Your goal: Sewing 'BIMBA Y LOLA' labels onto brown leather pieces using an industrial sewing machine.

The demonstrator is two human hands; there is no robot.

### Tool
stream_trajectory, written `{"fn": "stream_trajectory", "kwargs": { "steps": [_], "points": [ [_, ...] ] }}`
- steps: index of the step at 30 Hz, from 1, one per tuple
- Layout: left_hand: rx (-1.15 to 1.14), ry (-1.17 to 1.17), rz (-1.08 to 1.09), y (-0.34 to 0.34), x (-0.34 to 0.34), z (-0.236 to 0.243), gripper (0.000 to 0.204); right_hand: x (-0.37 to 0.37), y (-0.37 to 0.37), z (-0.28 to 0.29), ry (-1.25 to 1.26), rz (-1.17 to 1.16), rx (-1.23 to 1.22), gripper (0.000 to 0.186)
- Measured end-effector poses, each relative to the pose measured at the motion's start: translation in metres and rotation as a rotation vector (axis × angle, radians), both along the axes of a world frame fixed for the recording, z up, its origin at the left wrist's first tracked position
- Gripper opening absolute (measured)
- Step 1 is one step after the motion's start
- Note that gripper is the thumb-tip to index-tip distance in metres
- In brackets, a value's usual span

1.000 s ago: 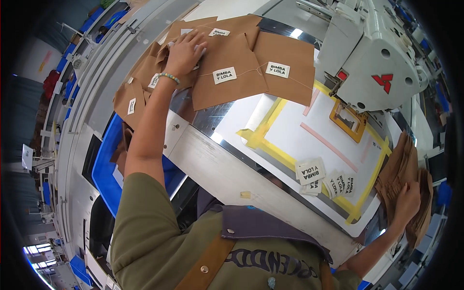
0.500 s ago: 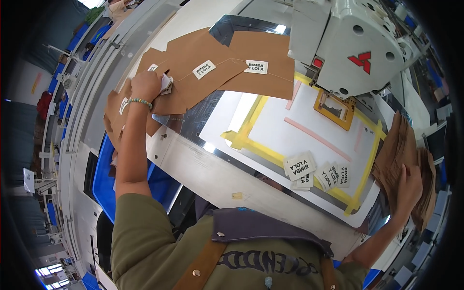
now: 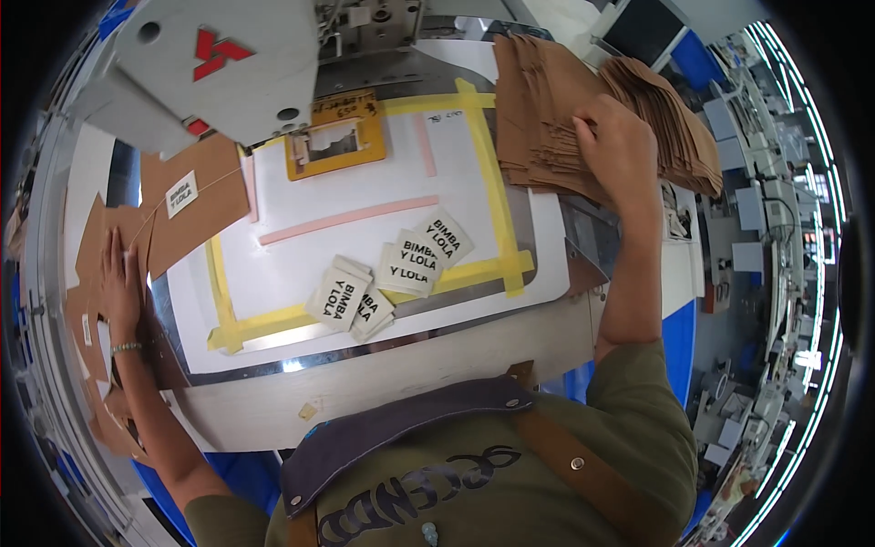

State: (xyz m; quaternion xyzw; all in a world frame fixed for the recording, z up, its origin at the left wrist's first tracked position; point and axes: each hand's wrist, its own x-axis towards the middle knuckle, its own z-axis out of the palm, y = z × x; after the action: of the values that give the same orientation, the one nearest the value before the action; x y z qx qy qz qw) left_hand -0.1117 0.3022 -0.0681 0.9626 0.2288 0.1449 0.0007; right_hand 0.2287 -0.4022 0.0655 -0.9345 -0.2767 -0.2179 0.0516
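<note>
Palm down, my left hand (image 3: 121, 278) lies with fingers stretched out on a row of overlapping brown fabric pieces (image 3: 205, 223). White labels sit on these pieces, and a thin thread runs across them; one white label (image 3: 181, 194) shows clearly. At the far right, my right hand (image 3: 624, 150) rests against a stack of brown fabric pieces (image 3: 538, 109). Its thumb and fingers are curled together; whether a piece is between them is hidden. Several loose white labels (image 3: 415, 260) lie in small overlapping piles on the near part of the white board (image 3: 346, 196) between my hands.
A large white sewing machine head (image 3: 210, 73) overhangs the board at the far left. Below it sits a yellow clamp frame (image 3: 369, 150). Yellow tape (image 3: 488, 173) and pink strips (image 3: 351, 219) mark the board. A second brown stack (image 3: 670, 123) and a monitor (image 3: 647, 32) stand at the right.
My view has swung to the right. My left hand, earlier closed near a white label, now lies flat on the brown pieces. My right hand has moved over the stack's edge.
</note>
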Motion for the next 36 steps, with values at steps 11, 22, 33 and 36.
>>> {"fn": "stream_trajectory", "kwargs": {
  "steps": [11,22,33,36],
  "points": [
    [-0.085,-0.219,-0.112,-0.175,0.048,0.092,0.038,0.001,-0.018,0.013,0.141,0.107,-0.026,0.017],
    [-0.741,-0.339,-1.370,-0.395,0.061,0.233,0.021,0.005,-0.016,0.019,0.146,0.159,-0.002,0.018],
    [-0.300,-0.892,-1.425,-0.401,0.055,0.205,0.063,0.020,-0.001,0.010,-0.054,0.103,0.456,0.011],
    [-0.302,-0.525,-1.292,-0.388,0.064,0.209,0.028,0.015,0.004,0.015,-0.255,0.247,0.437,0.013]
  ]
}}
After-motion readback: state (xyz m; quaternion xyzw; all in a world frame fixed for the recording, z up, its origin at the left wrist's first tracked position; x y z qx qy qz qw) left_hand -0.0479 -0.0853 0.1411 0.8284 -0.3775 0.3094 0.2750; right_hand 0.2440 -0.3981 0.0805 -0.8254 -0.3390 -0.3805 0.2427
